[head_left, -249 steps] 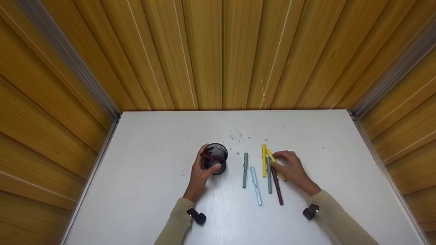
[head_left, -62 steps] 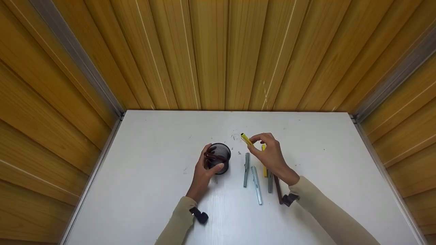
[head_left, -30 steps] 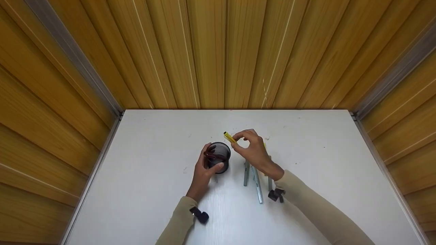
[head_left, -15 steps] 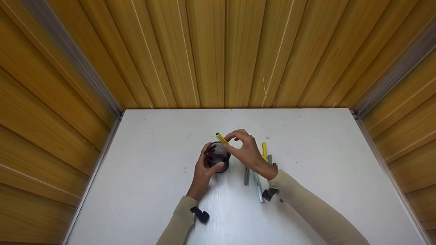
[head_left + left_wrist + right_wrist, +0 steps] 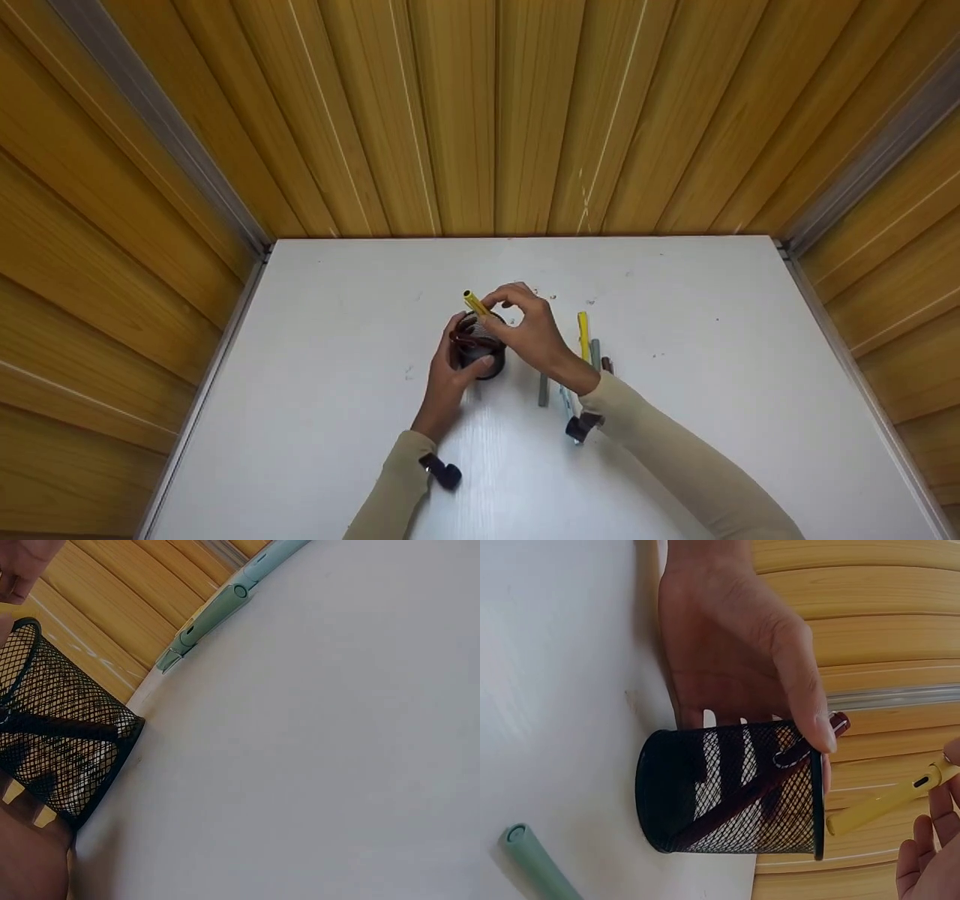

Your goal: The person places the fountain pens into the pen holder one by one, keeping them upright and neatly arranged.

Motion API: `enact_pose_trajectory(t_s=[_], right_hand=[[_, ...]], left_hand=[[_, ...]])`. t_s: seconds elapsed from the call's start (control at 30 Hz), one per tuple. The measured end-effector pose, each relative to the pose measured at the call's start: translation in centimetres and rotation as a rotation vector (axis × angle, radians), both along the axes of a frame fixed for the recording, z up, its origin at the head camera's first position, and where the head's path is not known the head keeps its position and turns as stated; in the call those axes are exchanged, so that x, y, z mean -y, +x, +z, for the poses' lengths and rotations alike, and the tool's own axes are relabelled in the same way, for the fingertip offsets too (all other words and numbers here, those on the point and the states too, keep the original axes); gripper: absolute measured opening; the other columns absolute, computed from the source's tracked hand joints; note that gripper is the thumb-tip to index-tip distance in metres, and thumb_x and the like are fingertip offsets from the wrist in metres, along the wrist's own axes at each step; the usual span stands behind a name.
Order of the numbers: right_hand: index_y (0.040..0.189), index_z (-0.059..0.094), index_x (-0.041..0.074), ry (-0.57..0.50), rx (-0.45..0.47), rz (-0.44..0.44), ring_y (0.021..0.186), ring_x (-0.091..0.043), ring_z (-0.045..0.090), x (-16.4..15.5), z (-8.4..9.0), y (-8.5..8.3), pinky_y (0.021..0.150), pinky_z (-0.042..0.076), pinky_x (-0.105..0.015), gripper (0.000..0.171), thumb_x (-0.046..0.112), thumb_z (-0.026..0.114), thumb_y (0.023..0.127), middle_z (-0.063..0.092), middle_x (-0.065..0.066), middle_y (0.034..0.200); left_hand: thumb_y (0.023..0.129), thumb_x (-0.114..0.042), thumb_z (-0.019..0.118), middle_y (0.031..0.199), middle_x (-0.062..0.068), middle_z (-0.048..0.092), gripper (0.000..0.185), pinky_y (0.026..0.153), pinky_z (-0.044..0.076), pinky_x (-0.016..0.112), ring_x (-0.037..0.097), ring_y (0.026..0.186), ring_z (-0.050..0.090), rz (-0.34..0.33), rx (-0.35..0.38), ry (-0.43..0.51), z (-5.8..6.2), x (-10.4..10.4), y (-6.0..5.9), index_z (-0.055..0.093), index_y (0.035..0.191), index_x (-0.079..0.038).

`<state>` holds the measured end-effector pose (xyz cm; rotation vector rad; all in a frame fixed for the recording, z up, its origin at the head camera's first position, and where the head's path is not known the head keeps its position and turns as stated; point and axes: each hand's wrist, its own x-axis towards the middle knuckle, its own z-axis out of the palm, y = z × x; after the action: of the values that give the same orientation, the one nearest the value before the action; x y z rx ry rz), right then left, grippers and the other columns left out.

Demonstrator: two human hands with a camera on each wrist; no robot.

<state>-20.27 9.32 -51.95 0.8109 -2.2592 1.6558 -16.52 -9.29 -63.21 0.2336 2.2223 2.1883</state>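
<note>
A black mesh pen cup (image 5: 484, 358) stands on the white table (image 5: 322, 435), and my left hand (image 5: 459, 358) grips it around its side. A dark red pen (image 5: 754, 791) leans inside the cup (image 5: 727, 795). My right hand (image 5: 501, 303) pinches a yellow pen (image 5: 475, 302) that hangs tilted just above the cup's rim. In the right wrist view the yellow pen (image 5: 889, 801) points at the cup's mouth, held by my right fingers (image 5: 930, 847), while my left hand (image 5: 735, 667) wraps the mesh. The left wrist view has the cup (image 5: 64, 750) up close.
Right of the cup lie a second yellow pen (image 5: 583, 337), a grey-green pen (image 5: 595, 352), a dark red pen end (image 5: 606, 365) and another grey-green pen (image 5: 542, 390), partly under my right forearm. A light blue pen (image 5: 567, 401) shows by the wrist. Wooden walls enclose the table.
My right hand has carried the yellow pen leftward from the row of pens to just over the cup's rim. The left hand has kept its hold on the cup.
</note>
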Motion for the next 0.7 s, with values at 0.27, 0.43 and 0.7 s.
enact_pose_trajectory(t_s=[0.27, 0.43, 0.7], right_hand=[[0.111, 0.081, 0.01, -0.006, 0.049, 0.022, 0.113, -0.028, 0.064, 0.9, -0.8, 0.4, 0.095, 0.051, -0.055, 0.017, 0.005, 0.086, 0.096, 0.077, -0.004, 0.111], [0.113, 0.082, 0.016, 0.017, 0.065, 0.046, 0.116, -0.023, 0.063, 0.9, -2.1, 0.4, 0.102, 0.053, -0.058, 0.017, 0.011, 0.086, 0.098, 0.077, 0.003, 0.114], [0.111, 0.082, 0.017, 0.089, 0.109, 0.011, 0.121, -0.022, 0.06, 0.7, -3.4, 0.3, 0.107, 0.052, -0.051, 0.017, 0.011, 0.088, 0.095, 0.074, 0.003, 0.115]], left_hand=[[0.098, -0.042, 0.082, 0.176, -0.006, 0.034, 0.095, 0.133, 0.024, 0.047, 0.016, 0.164, 0.029, 0.018, 0.026, -0.019, 0.1, 0.0, 0.1, 0.026, 0.175, -0.035], [0.097, -0.041, 0.083, 0.18, 0.001, 0.027, 0.105, 0.133, 0.023, 0.046, 0.02, 0.166, 0.024, 0.016, 0.042, 0.001, 0.1, 0.0, 0.1, 0.018, 0.178, -0.025], [0.098, -0.041, 0.081, 0.178, 0.005, 0.032, 0.105, 0.133, 0.022, 0.053, 0.026, 0.166, 0.027, 0.015, 0.005, -0.022, 0.0, 0.0, 0.0, 0.018, 0.178, -0.016]])
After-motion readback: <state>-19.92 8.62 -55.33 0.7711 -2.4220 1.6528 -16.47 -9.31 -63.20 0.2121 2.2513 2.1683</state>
